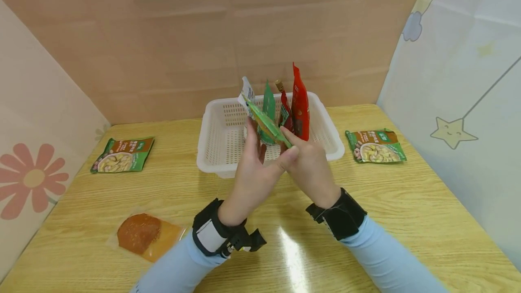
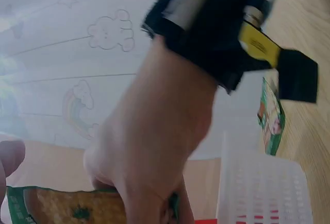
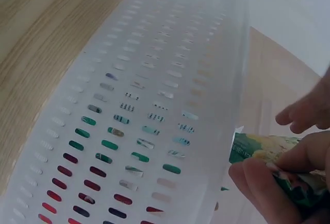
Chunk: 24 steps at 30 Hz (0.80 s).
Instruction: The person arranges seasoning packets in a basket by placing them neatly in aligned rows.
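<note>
My right hand [image 1: 311, 164] pinches a thin green food packet [image 1: 266, 122] by its lower end, tilted above the white plastic basket [image 1: 208, 148]. In the left wrist view, the packet shows a brown food picture with a green edge [image 2: 77, 206]. My left hand [image 1: 260, 166] is right beside it, fingers fairly straight, its thumb close to the right hand. Fingertips [image 3: 304, 113] stand apart from the packet in the right wrist view. Inside the basket stand a green pouch [image 1: 268, 101], a red pouch [image 1: 300, 103], a bottle [image 1: 285, 107] and a white-and-blue pack [image 1: 246, 88].
One green-and-brown soup packet [image 1: 124, 155] lies on the wooden table at the left, another [image 1: 376, 146] at the right. A wrapped brown bread roll [image 1: 140, 234] lies near the left forearm. Brown paper backs the table; printed sheets stand at both sides.
</note>
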Each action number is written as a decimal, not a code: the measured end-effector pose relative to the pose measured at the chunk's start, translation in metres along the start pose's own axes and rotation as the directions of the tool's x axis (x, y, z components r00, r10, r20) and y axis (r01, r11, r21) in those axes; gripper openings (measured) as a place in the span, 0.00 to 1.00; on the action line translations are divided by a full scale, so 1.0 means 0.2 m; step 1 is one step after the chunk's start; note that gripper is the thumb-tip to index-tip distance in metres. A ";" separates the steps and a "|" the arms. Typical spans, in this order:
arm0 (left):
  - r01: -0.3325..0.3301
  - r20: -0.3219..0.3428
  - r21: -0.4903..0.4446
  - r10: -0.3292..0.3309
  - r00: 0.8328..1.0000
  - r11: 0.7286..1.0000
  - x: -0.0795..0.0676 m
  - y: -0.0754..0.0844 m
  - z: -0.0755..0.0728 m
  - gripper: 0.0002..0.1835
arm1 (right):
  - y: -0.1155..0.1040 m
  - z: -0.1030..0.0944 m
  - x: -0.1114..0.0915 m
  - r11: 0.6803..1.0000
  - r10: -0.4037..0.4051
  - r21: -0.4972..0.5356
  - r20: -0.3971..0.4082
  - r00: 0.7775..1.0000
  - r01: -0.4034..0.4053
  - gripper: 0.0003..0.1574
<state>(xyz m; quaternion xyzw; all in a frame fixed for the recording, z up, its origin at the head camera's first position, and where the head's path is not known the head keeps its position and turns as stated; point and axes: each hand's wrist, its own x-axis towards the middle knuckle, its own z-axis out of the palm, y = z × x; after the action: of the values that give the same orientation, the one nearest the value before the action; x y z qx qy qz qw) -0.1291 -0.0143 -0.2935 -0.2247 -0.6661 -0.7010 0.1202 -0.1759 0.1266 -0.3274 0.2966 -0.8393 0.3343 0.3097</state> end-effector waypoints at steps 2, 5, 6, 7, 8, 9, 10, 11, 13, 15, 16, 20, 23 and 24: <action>0.000 0.009 -0.067 0.000 1.000 0.998 0.00 0.02 0.00 0.52 | -0.01 0.02 -0.01 0.999 -0.030 -0.025 -0.011 0.999 0.030 0.31; 0.022 0.005 -0.156 -0.021 1.000 0.988 -0.01 0.05 0.00 0.45 | -0.04 0.04 -0.04 0.996 -0.064 -0.057 -0.013 0.998 0.063 0.36; 0.037 -0.004 -0.176 -0.038 0.999 0.984 -0.01 0.05 0.00 0.43 | -0.05 0.05 -0.04 0.995 -0.073 -0.067 -0.008 0.997 0.072 0.37; 0.046 -0.011 -0.199 -0.049 0.999 0.979 -0.01 0.06 0.00 0.42 | -0.06 0.06 -0.05 0.993 -0.086 -0.087 -0.003 0.996 0.085 0.37; 0.058 -0.017 -0.210 -0.063 0.998 0.976 -0.02 0.07 0.00 0.41 | -0.07 0.07 -0.06 0.990 -0.095 -0.107 0.002 0.995 0.095 0.38; 0.069 -0.025 -0.221 -0.077 0.997 0.973 -0.01 0.07 0.00 0.41 | -0.07 0.08 -0.07 0.987 -0.103 -0.121 0.006 0.995 0.103 0.38; 0.077 -0.033 -0.231 -0.087 0.996 0.970 -0.01 0.07 -0.01 0.41 | -0.08 0.09 -0.08 0.985 -0.110 -0.129 0.011 0.994 0.111 0.37; 0.095 -0.043 -0.233 -0.108 0.993 0.968 0.00 0.07 -0.01 0.41 | -0.08 0.10 -0.09 0.983 -0.117 -0.138 0.014 0.993 0.118 0.35; 0.139 -0.060 -0.256 -0.159 0.985 0.957 0.01 0.08 -0.02 0.40 | -0.08 0.11 -0.10 0.979 -0.136 -0.153 0.015 0.991 0.136 0.33; 0.199 -0.082 -0.271 -0.228 0.970 0.942 0.02 0.08 -0.04 0.37 | -0.09 0.13 -0.11 0.976 -0.154 -0.153 0.011 0.988 0.154 0.34; 0.229 -0.092 -0.280 -0.264 0.960 0.932 0.02 0.08 -0.05 0.36 | -0.09 0.13 -0.11 0.975 -0.163 -0.154 0.009 0.987 0.162 0.34; 0.297 -0.109 -0.309 -0.344 0.933 0.903 0.03 0.08 -0.08 0.32 | -0.10 0.14 -0.11 0.971 -0.184 -0.152 0.008 0.983 0.183 0.39; 0.317 -0.118 -0.324 -0.370 0.921 0.892 0.04 0.09 -0.10 0.32 | -0.10 0.13 -0.10 0.975 -0.177 -0.132 0.031 0.984 0.179 0.40; 0.323 -0.126 -0.328 -0.380 0.916 0.888 0.04 0.09 -0.11 0.32 | -0.10 0.13 -0.10 0.977 -0.173 -0.119 0.049 0.984 0.178 0.41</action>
<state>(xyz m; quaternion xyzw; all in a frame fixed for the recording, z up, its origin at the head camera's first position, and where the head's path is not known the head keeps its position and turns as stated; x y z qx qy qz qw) -0.1309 -0.0371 -0.2734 -0.0487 -0.5673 -0.8219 0.0172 -0.1573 0.1005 -0.3490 0.3561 -0.8346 0.2474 0.3397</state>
